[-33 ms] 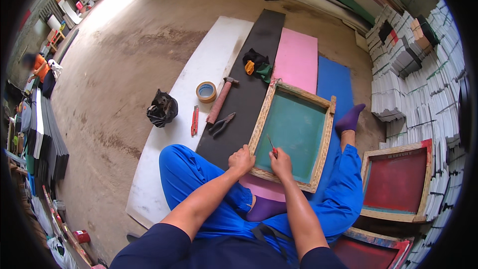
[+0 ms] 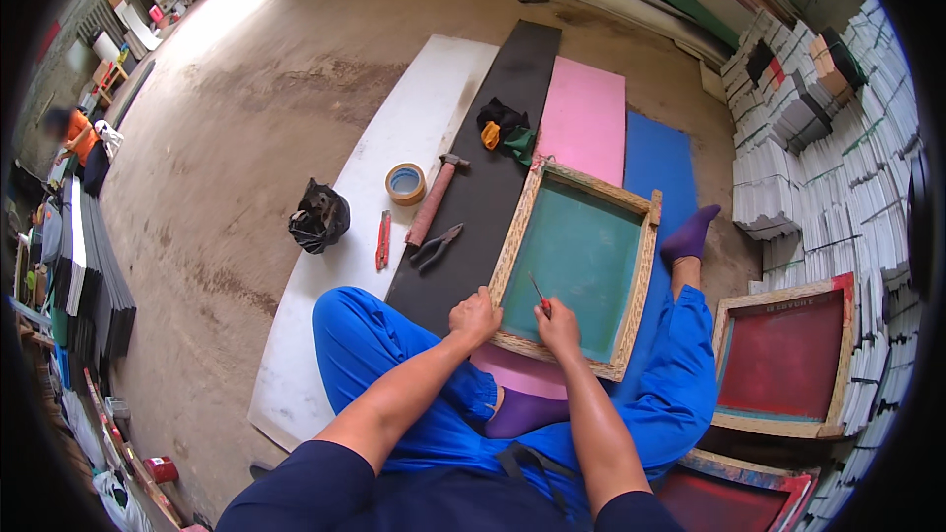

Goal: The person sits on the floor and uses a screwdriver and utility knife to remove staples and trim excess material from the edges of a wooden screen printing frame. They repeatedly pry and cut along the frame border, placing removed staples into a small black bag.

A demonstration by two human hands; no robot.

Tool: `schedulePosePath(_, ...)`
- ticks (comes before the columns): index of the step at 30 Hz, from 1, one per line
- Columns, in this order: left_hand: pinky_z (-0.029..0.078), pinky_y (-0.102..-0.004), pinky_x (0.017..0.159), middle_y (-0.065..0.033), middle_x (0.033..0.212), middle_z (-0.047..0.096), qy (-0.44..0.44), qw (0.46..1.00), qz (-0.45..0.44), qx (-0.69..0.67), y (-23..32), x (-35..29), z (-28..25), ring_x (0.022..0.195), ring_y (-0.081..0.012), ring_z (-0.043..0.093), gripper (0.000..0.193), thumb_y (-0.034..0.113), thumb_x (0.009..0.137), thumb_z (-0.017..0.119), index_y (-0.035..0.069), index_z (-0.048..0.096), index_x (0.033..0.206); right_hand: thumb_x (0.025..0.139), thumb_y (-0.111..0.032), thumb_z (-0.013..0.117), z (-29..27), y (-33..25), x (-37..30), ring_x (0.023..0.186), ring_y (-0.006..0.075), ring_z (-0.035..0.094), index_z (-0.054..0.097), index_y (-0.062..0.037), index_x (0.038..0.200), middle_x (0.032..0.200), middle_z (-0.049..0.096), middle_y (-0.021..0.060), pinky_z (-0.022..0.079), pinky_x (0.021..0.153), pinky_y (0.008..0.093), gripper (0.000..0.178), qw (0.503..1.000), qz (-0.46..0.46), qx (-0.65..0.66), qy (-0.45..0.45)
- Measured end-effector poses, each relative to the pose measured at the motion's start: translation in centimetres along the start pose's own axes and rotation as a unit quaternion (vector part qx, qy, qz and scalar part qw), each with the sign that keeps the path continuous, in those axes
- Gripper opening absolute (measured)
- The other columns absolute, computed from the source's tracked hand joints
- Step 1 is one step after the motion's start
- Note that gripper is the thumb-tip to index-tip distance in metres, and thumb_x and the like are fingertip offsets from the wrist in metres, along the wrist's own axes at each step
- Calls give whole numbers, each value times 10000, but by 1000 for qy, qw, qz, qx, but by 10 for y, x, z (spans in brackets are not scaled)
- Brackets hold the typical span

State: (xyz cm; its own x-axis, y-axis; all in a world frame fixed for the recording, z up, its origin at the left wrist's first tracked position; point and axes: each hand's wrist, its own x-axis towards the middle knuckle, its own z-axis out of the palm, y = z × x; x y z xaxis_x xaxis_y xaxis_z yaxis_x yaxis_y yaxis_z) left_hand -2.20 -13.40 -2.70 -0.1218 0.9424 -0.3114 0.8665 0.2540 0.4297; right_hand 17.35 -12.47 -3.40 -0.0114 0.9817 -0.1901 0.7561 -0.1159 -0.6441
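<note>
Our right hand (image 2: 558, 323) is curled closed around a thin red-handled tool (image 2: 538, 296), its slim tip angled up and to the left over the green mesh of the wooden screen frame (image 2: 631, 296). Our left hand (image 2: 475, 316) is folded over the frame's near left corner, fingers bent and pressing on the wood; it grips nothing else. The frame lies flat and slightly turned, its near edge across our lap between the blue trouser legs, its far corners resting on the foam sheets. The wood is pale and rough-grained, the mesh smooth and taut.

Under and beyond the frame lie long flat sheets side by side: a black sheet (image 2: 493, 187), a pink sheet (image 2: 586, 118), a blue sheet (image 2: 655, 163), and a white board (image 2: 414, 128) on the left. On the black sheet, just beside the frame's left rail, sit pliers (image 2: 435, 246) and a hammer (image 2: 434, 199) with a reddish handle. A roll of tape (image 2: 405, 183) and a red cutter (image 2: 382, 239) rest on the white board, and a crumpled black bag (image 2: 318, 217) lies at its edge on the bare concrete floor (image 2: 246, 118), which stretches wide to the left. To our right, a second frame with red mesh (image 2: 783, 355) leans near tall stacks of white sheets (image 2: 828, 167), crowding that side.
</note>
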Motion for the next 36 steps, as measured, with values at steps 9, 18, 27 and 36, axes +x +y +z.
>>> schedulePosePath(9, 558, -515, 844, -171, 1070, 703, 85, 994, 32, 69, -15, 65, -59, 1007, -380, 699, 371, 396, 917, 694, 79, 595, 1082, 949, -302, 679, -36, 19, -14, 875, 436, 667, 635, -72, 1002, 867, 696, 202, 501, 724, 519, 240, 1000, 2, -29, -8)
schedulePosePath(18, 537, -518, 916, -228, 1122, 699, 112, 985, -115, -67, -45, 33, -20, 1082, -412, 676, 612, 501, 862, 735, 86, 590, 1287, 925, -234, 699, -48, 62, 8, 1166, 454, 595, 696, -128, 1072, 1395, 525, 239, 513, 933, 471, 182, 953, -64, -247, 166)
schedulePosePath(27, 528, -527, 912, -297, 1056, 706, 106, 969, -110, -195, -57, 48, -20, 1039, -473, 676, 589, 534, 847, 744, 48, 604, 1149, 927, -133, 665, -56, 71, 30, 1172, 491, 590, 674, -134, 1280, 1455, 416, 341, 507, 976, 500, 353, 978, 99, -133, 125)
schedulePosePath(36, 524, -491, 940, -252, 1093, 712, 137, 977, -55, -156, -78, 91, -39, 1075, -407, 675, 567, 510, 855, 746, 71, 697, 1210, 900, -108, 654, -37, 55, 32, 996, 457, 617, 692, -87, 1225, 1205, 520, 266, 512, 855, 509, 328, 972, 70, -138, 179)
